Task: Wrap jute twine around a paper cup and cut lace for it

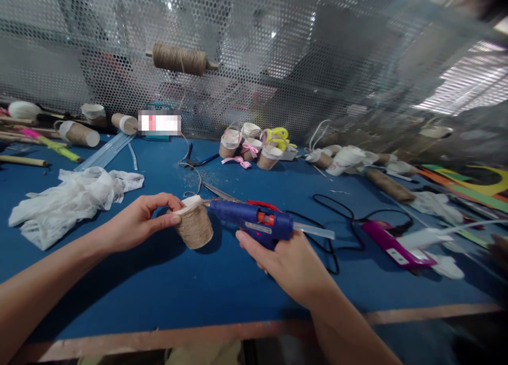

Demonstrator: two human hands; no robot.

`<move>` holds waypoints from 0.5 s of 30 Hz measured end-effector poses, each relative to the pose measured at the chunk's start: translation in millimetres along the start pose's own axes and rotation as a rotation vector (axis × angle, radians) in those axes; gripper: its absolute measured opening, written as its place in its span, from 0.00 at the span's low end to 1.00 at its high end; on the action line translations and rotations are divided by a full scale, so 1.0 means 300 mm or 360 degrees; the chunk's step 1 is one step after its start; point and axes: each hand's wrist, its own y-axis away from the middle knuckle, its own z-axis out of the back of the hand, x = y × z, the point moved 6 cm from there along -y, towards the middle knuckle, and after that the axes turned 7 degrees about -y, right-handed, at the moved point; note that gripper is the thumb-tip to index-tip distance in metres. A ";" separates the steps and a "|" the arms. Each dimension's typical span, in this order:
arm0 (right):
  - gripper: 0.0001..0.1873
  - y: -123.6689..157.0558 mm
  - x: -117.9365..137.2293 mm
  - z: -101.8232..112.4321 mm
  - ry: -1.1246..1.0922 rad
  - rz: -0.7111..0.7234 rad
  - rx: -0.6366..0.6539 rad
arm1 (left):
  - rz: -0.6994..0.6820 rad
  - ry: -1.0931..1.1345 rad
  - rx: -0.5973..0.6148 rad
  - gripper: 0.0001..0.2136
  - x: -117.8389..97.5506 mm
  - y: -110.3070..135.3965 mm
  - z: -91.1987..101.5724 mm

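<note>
Left hand (137, 222) closed around a twine-wrapped cup (194, 225), right hand (288, 262) gripping a blue glue gun (252, 222), nozzle at the cup.

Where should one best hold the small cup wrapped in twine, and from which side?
Probably by the white rim, from the left, as the left hand does: the nozzle of the blue glue gun is at the right side of the cup.

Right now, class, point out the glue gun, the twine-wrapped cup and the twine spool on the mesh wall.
glue gun (254, 223): head view, on its blue body.
twine-wrapped cup (195, 229): head view, on its wrapped side.
twine spool (179, 58): head view, middle of the wound twine.
</note>
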 end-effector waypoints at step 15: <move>0.12 0.016 0.012 -0.041 0.0166 0.0369 0.0156 | 0.0037 0.0050 0.0030 0.08 0.002 0.002 -0.008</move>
